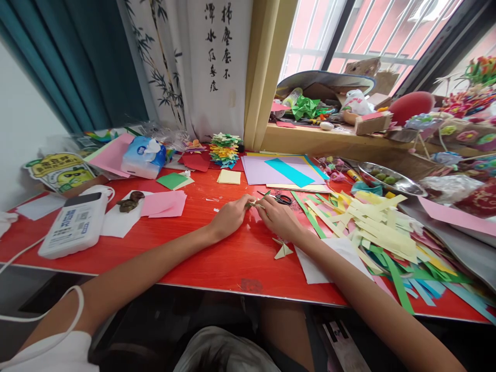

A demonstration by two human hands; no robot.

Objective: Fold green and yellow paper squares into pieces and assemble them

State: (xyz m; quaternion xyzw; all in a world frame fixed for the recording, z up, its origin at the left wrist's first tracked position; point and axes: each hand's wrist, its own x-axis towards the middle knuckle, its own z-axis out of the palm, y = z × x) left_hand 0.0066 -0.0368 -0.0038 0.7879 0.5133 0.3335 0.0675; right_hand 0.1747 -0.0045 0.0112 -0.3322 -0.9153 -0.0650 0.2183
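Note:
Both hands meet at the middle of the red table [217, 258]. My left hand [229, 217] and my right hand [278, 218] each pinch an end of a small folded piece of pale paper [254, 205], held just above the tabletop. Fingers of both hands are closed on it. A small pale folded paper shape [282, 250] lies on the table just under my right wrist. Black-handled scissors [282, 198] lie right behind my right hand.
A heap of yellow, green and blue paper strips [383, 237] covers the right side. Purple and blue sheets [284, 170], a stack of folded coloured pieces [225, 150], a tissue pack [142, 157] and pink papers [165, 204] lie behind. A white device [75, 225] sits left. The cluttered windowsill [333, 139] runs behind.

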